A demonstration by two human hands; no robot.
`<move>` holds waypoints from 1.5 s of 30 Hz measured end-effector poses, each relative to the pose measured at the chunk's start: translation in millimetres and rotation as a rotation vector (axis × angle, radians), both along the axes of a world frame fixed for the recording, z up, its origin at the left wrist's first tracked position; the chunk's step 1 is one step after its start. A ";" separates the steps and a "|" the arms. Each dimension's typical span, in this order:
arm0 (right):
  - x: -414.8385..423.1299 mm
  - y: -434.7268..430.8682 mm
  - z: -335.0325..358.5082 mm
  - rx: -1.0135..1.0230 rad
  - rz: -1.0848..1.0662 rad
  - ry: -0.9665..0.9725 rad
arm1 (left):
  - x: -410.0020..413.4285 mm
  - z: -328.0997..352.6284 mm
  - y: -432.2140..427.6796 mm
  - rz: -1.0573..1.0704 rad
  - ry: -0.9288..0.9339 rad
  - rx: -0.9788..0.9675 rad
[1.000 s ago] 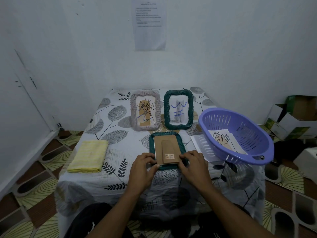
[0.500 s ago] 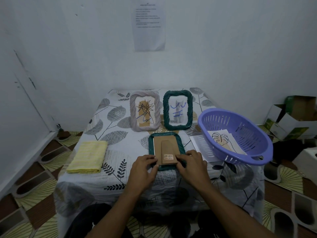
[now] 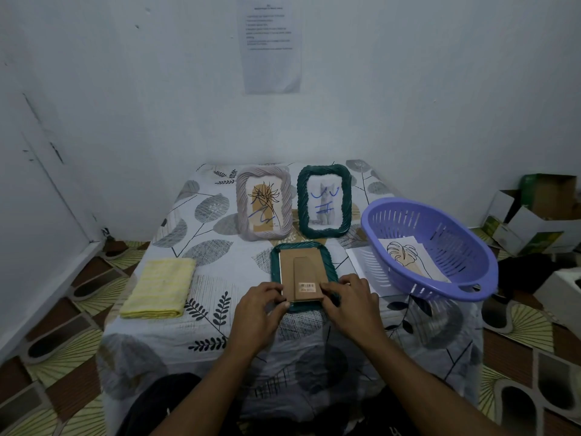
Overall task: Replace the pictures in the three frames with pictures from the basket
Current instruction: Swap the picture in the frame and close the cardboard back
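Left hand (image 3: 257, 309): fingers curled, pinching the near-left corner of the face-down green frame (image 3: 328, 262).
Right hand (image 3: 352, 303): fingers curled onto the near-right corner of the brown backing board (image 3: 289, 269).
Face-down green frame: flat on the desk (image 3: 220, 278), in front of the upright grey frame (image 3: 264, 202) and the upright green frame (image 3: 323, 201).
Basket (image 3: 456, 247): purple, to the right, with a leaf picture (image 3: 405, 256) inside.
Desk: leaf-print cover, with a folded yellow cloth (image 3: 160, 287) at the left.
Room: white walls, a printed sheet (image 3: 272, 42) on the far wall.

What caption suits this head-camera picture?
Left hand and right hand hold the backing of a face-down green frame near a purple basket.

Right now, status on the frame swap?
Left grip, right grip pinch near edge of face-down frame. Basket right, picture inside. Nothing in the way.
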State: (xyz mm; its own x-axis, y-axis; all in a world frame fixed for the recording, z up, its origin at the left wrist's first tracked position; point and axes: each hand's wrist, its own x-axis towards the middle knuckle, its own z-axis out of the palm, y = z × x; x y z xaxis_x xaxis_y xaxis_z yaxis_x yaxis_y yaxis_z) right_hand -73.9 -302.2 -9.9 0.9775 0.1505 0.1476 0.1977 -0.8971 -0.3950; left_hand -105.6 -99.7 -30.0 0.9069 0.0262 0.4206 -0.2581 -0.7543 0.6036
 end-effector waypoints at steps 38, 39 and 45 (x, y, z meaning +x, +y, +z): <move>61.0 36.6 62.0 1.214 -0.240 0.461 | 41.3 73.3 -6.1 -0.167 0.423 -1.445; 61.1 34.6 61.1 1.252 -0.254 0.465 | 41.2 71.5 -1.6 -0.155 0.405 -1.384; 57.3 33.2 65.5 1.333 -0.199 0.462 | 42.8 66.8 8.1 -0.085 0.420 -0.997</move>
State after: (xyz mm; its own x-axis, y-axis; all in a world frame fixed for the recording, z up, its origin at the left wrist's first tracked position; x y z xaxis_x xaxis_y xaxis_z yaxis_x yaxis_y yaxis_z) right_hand -16.6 -269.0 55.7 0.9641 0.0116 -0.2654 -0.2625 0.1934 -0.9453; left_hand -62.8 -91.6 36.8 0.9884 0.1146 -0.0994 0.0837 0.1350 0.9873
